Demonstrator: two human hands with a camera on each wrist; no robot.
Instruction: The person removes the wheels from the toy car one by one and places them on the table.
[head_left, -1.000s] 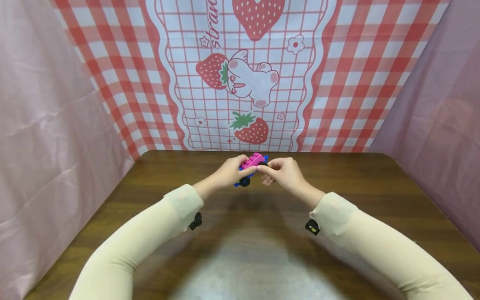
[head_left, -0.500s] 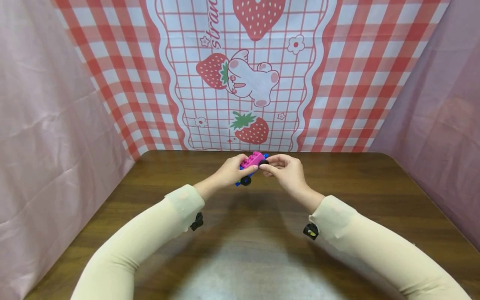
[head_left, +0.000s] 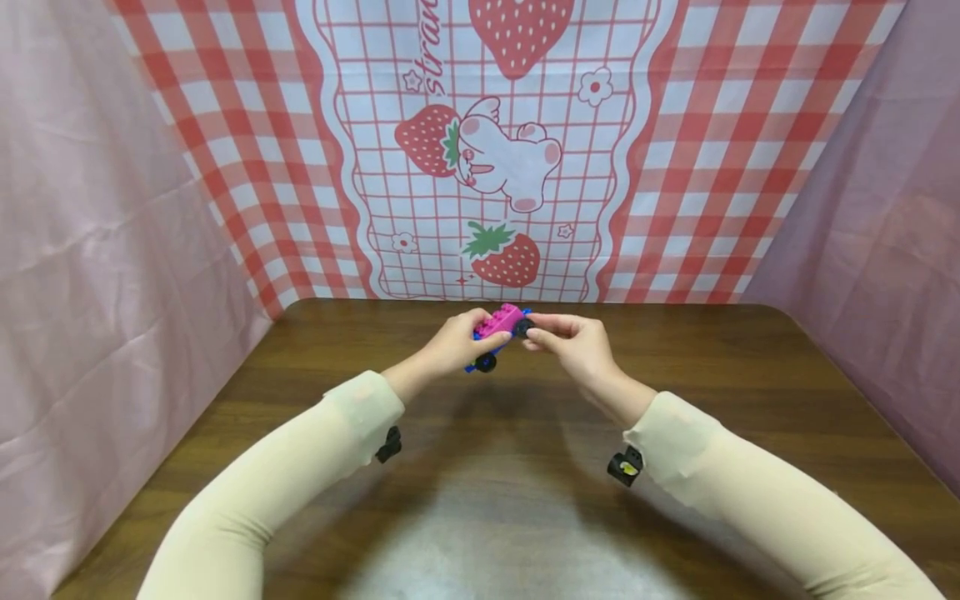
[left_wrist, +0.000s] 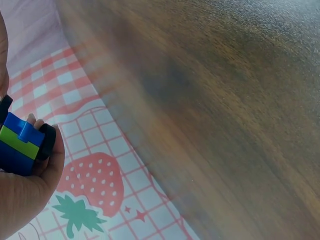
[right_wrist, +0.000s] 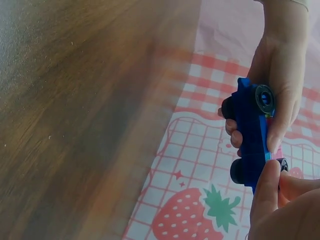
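A toy car of building blocks is held up over the table, with a pink block [head_left: 501,320] on top and a blue chassis [right_wrist: 251,130] below. My left hand [head_left: 453,342] grips it by the body, thumb along the near side. At the car's right end my right hand [head_left: 581,346] pinches a black wheel [head_left: 523,327] between thumb and fingers. Another black wheel [head_left: 486,363] shows at the lower left end. In the left wrist view, a lime-green strip [left_wrist: 19,142] crosses the blue end of the car. The right wrist view shows its underside, wheels on both sides.
Below the hands is a brown wooden table [head_left: 300,400]. Behind it hangs a red-and-white strawberry cloth [head_left: 502,167], with pink curtains [head_left: 127,250] at the sides. A black wrist camera [head_left: 626,465] hangs under the right sleeve, another [head_left: 388,445] under the left.
The right fingers have shifted on the wheel at the car's right end, and more of that wheel shows. The car has moved slightly left in the left hand's grip.
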